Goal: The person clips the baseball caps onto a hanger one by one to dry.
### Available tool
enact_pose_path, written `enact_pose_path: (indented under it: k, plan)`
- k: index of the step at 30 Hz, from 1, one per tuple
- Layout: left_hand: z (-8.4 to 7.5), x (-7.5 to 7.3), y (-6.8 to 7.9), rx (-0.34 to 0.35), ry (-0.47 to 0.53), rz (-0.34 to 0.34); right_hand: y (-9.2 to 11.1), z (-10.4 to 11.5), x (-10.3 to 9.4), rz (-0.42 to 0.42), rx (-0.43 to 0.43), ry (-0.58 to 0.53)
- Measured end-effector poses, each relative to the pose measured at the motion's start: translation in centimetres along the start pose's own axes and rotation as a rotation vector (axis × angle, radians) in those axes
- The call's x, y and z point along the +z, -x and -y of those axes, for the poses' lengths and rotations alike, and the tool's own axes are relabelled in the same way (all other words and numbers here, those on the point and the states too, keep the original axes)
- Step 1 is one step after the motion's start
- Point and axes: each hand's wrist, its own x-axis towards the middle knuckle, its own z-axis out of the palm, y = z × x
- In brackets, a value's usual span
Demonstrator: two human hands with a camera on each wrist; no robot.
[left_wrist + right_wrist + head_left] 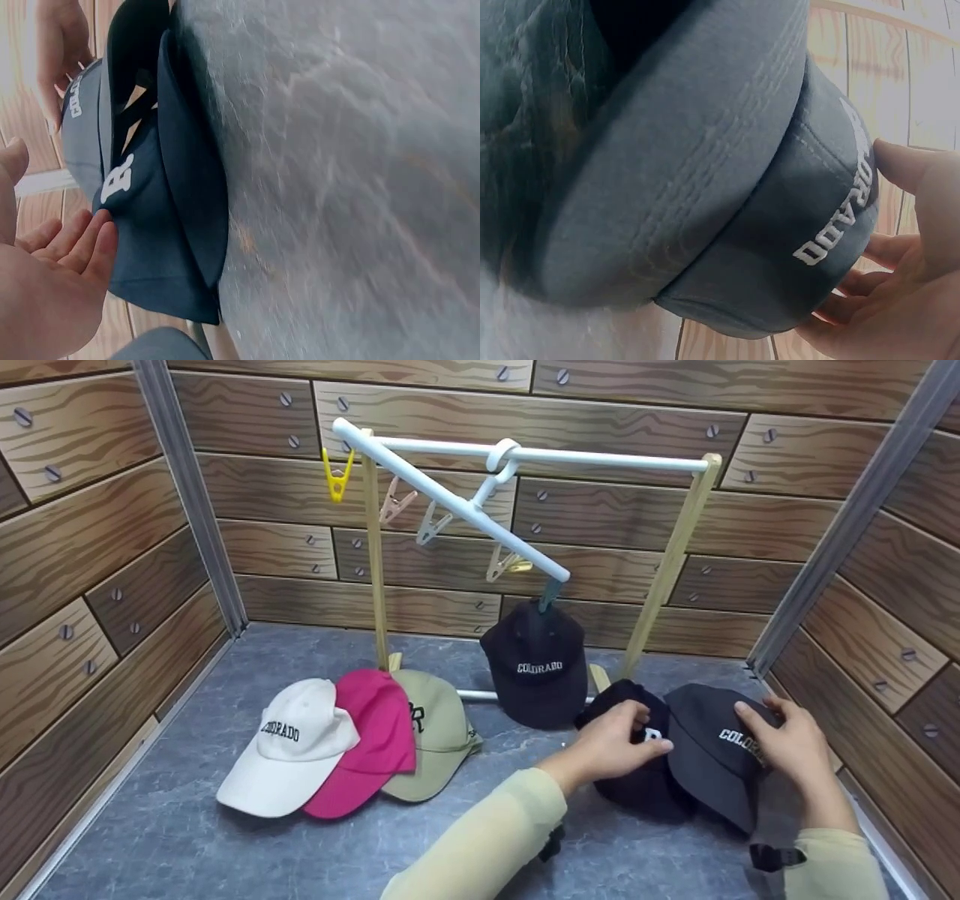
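Six caps (701,742) occupy the wood-patterned booth (615,409), one clipped to a hanger (450,499).

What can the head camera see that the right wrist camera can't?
Only the head view shows the white cap, pink cap, green cap, hanging cap, rack and left hand. Only the right wrist view shows brim stitching on the gray cap. Both show that cap, the right hand and the wall.
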Motion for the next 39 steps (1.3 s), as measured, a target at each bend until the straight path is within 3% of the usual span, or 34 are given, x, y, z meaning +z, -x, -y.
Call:
enact_pose_path:
  k: [7,14,29,39]
  plan:
    - [-0.5,0.6,-0.3,0.020,-0.080,-0.021,-0.1,-0.7,-0.3,0.014,0.034,-0.019]
    - [-1.8,1.0,-0.5,0.016,-0.092,-0.018,-0.2,-1.4,-0.3,0.044,0.079,-0.030]
    - [-3.3,2.5,-0.7,-0.003,-0.216,0.042,-0.2,-1.7,-0.3,0.086,0.140,-0.061]
    - [-3.6,3.4,-0.5,0.002,-0.211,0.075,-0.5,-2.5,0.2,0.077,0.162,-0.108]
